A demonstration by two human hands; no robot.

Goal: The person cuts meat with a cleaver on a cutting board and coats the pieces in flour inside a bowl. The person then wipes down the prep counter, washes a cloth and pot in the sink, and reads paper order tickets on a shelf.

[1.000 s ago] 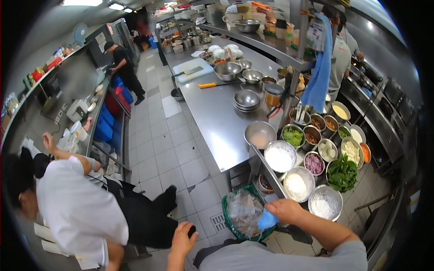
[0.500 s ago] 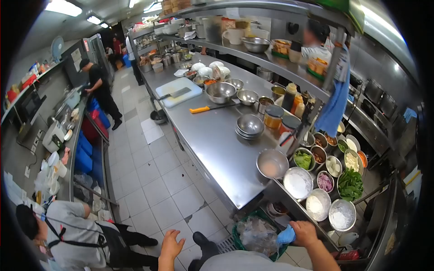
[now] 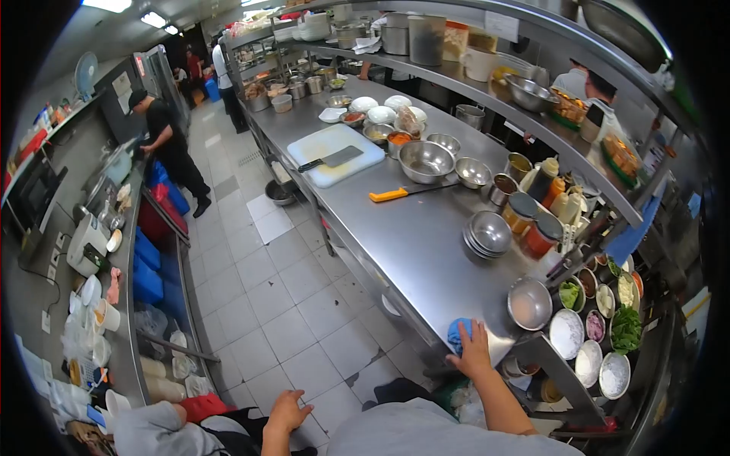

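Observation:
My right hand presses a blue cloth onto the near corner of the steel table. Some of the cloth sticks out to the left of its fingers. Low in the view, my left hand hangs over the tiled floor, fingers apart, touching nothing. Beyond the right hand lie a metal bowl with pale liquid and a stack of steel bowls. Farther up the table are a knife with an orange handle and a cleaver on a white cutting board.
Bowls of white powder and leafy greens stand at right. A shelf runs above the table. A person in grey is close at lower left; a person in black stands at the left counter.
My right hand has moved with the blue cloth from over the bin onto the table's corner. The view has shifted, and the person in grey sits lower at the left edge.

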